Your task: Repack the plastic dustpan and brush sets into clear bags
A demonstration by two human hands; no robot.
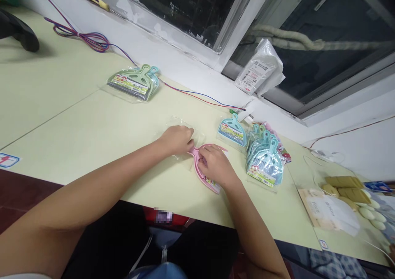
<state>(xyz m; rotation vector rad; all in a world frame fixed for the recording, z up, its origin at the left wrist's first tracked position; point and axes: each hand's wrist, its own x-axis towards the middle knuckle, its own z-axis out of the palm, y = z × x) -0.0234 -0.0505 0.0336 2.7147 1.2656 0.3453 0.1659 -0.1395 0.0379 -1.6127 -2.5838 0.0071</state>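
Observation:
A pink mini dustpan set (201, 173) lies on the pale table (92, 139) in front of me. My right hand (216, 166) rests on it with fingers curled over its pink body. My left hand (177, 140) pinches a clear plastic bag (194, 133) at the pink handle's end. A single blue dustpan set (232, 131) in a bag lies just right of my hands. Beside it sits a stack of several bagged blue sets (265, 159).
A second pile of bagged green and blue sets (135, 81) lies far left. Red and blue wires (92, 40) run along the window sill. A white packet (261, 71) leans on the window frame. Paper pouches and yellow items (342, 201) crowd the right end.

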